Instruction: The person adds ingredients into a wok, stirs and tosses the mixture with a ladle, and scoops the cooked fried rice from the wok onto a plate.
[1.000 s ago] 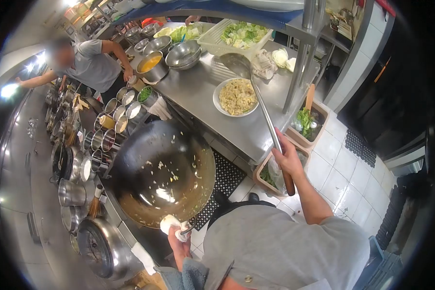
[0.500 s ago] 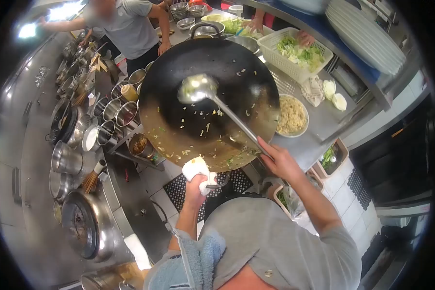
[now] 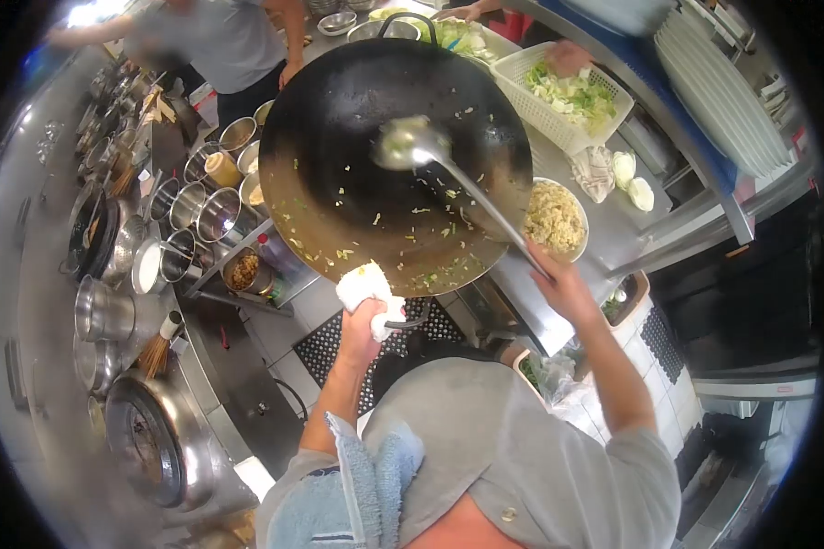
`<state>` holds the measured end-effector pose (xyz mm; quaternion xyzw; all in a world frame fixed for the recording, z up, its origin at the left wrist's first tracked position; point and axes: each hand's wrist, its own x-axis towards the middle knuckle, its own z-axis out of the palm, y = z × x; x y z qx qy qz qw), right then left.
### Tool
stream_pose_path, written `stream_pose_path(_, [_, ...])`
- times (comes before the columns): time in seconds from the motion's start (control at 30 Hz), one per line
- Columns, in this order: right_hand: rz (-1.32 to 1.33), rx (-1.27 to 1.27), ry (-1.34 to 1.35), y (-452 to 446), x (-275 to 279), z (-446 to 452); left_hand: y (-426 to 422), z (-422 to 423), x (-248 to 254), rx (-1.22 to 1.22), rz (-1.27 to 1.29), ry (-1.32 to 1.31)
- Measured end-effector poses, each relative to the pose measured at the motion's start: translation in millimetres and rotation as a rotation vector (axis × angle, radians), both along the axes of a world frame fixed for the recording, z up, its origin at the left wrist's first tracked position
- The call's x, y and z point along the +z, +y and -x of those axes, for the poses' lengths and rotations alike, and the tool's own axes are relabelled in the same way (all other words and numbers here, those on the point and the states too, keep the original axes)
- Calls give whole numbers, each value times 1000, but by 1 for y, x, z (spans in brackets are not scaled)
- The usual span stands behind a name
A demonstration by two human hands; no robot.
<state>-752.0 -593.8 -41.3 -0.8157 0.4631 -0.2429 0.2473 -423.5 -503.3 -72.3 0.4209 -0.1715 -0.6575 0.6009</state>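
Note:
A large dark wok [image 3: 320, 137] hangs in front of me, tilted, with scraps of rice and green bits stuck along its inner wall. My left hand [image 3: 363, 328] is closed around its near loop handle through a folded white cloth [image 3: 364, 288]. In my right hand [image 3: 563, 288] is the handle of a long metal ladle [image 3: 485, 201]. The ladle's bowl, blurred by motion, is over the inside of the wok. To the right of the wok, a white bowl [image 3: 582, 245] of fried rice [image 3: 551, 220] stands on the steel counter [image 3: 604, 242].
A white basket [image 3: 566, 135] of chopped cabbage stands on the counter, with another person's hand [image 3: 569, 57] over it. Stacked plates [image 3: 719, 91] fill the shelf at right. Seasoning pots [image 3: 189, 206] and the stove [image 3: 27, 366] are at left. Another person [image 3: 211, 46] stands behind them.
The wok has shifted up slightly in view, with the cloth and my left hand. The ladle's bowl has moved right, and my right hand has gone up and right, nearer the fried rice.

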Motion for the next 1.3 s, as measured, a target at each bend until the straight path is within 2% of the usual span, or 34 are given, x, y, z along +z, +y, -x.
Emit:
stream_pose_path(0.1, [74,43,321,28,14,96,1,4,12,63,-36,10])
stream_pose_path(0.2, [132,110,403,29,52,105,2,6,6,25,-28,-45])
stream_pose_path(0.27, [54,87,235,23,47,59,-2,12,12,43,-23,-67])
stream_pose_path(0.33, [44,140,-5,20,17,12,-3,16,12,61,-33,-58])
stream_pose_path(0.4, [-153,170,-46,29,5,-16,0,14,13,66,0,-74])
stream_pose_path(0.5, [-181,183,72,44,6,41,4,11,13,98,-20,-84])
stream_pose_path(0.53, [-59,183,248,43,1,81,7,12,14,99,-31,-90])
stream_pose_path(0.6, [157,233,381,33,18,143,9,16,19,112,-43,-100])
stream_pose_path(0.63, [230,204,534,32,28,158,10,18,19,117,-33,-106])
stream_pose_path(0.73, [202,153,356,25,54,125,3,21,21,103,-45,-118])
stream_pose_path(0.83, [29,189,270,35,45,97,-5,19,16,93,-24,-73])
stream_pose_path(0.97, [206,149,426,37,48,160,-7,18,20,85,-9,-93])
stream_pose_path(1.0, [245,135,538,32,60,170,-5,16,19,74,-16,-102])
stream_pose_path(1.07, [253,61,613,24,72,162,-5,15,17,50,-13,-108])
stream_pose_path(1.2, [41,-47,306,19,43,86,-18,31,16,56,14,-32])
stream_pose_path(1.23, [91,-49,209,20,30,69,-21,37,20,57,24,-16])
stream_pose_path(1.3, [16,-46,215,33,21,75,-24,42,19,84,20,-15])
